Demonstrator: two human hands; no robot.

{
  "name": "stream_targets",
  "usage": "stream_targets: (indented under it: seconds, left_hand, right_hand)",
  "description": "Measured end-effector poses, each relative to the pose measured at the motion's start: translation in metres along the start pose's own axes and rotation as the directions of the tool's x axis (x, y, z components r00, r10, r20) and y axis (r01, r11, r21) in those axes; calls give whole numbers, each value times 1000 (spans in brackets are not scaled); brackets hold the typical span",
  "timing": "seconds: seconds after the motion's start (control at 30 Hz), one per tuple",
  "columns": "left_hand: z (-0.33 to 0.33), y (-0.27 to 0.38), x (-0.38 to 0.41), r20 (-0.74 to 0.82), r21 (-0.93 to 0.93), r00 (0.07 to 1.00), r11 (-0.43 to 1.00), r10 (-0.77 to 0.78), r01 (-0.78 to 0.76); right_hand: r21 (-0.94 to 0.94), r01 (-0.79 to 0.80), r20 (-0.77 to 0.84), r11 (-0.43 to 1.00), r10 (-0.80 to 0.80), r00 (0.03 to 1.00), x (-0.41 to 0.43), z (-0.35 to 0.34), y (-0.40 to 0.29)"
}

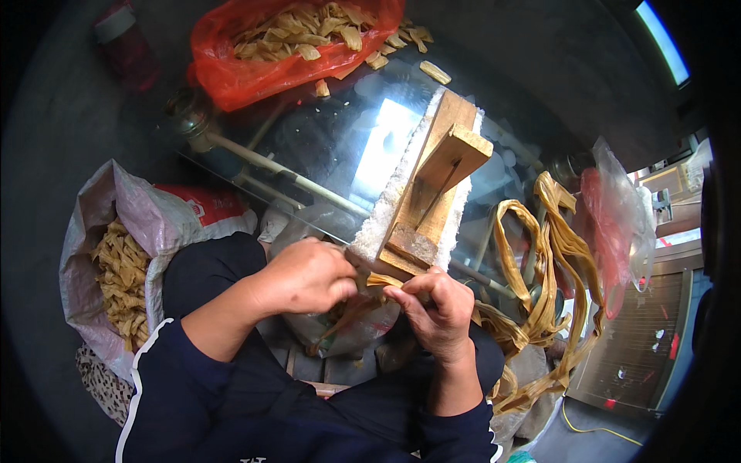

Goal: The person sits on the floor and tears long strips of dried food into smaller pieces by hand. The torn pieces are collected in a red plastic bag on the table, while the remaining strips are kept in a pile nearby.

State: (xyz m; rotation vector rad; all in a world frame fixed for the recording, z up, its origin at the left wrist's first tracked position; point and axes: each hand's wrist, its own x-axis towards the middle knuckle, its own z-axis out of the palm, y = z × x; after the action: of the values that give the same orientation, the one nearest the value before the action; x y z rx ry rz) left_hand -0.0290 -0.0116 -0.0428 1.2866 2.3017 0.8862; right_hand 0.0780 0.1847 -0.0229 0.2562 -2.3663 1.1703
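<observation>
My right hand (pixel 437 312) pinches the end of a yellow-brown, fibrous strip (pixel 383 280) between thumb and fingers, just below a wooden fixture. My left hand (pixel 310 275) is curled and slightly blurred, close to the strip's other side; whether it grips anything is hidden. The wooden fixture (pixel 425 202) is a long board with an upright block and a thin dark rod running down to a lower block. Under it lies a white fleecy pad (pixel 370 234) on the glass table (pixel 307 133). Long strips of the same colour (pixel 544 249) hang in loops to the right of my right hand.
A red plastic bag (pixel 249 87) of short, pale-yellow folded pieces (pixel 289 35) lies at the table's far side, some spilled. At left stands a woven sack (pixel 81 278) with crumpled strips (pixel 124 283). Clear plastic bags (pixel 625 231) hang right. A clear bag (pixel 353 333) sits between my knees.
</observation>
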Motion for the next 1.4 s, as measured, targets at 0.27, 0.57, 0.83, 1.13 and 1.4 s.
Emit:
stream_targets:
  seconds: [0.27,0.57,0.83,1.13,1.4]
  left_hand:
    - [9,36,-1,-48,-681,974,720,-221,130]
    - [-9,42,7,490,-870,592,399,640,289]
    - [-30,50,15,-199,-296,878,828,435,-477]
    - [-24,32,24,-507,225,574,741,643,-632]
    - [-24,41,9,-266,7,921,957,283,-291]
  right_hand:
    - [-70,244,100,967,-237,966,10,22,-14]
    - [417,118,14,901,-137,991,19,-8,-13]
    - [780,-523,301,344,527,795,0,3,-23]
    - [791,-612,506,-1,564,653,2,24,-30]
    - [358,-376,69,855,378,923,1,7,-27]
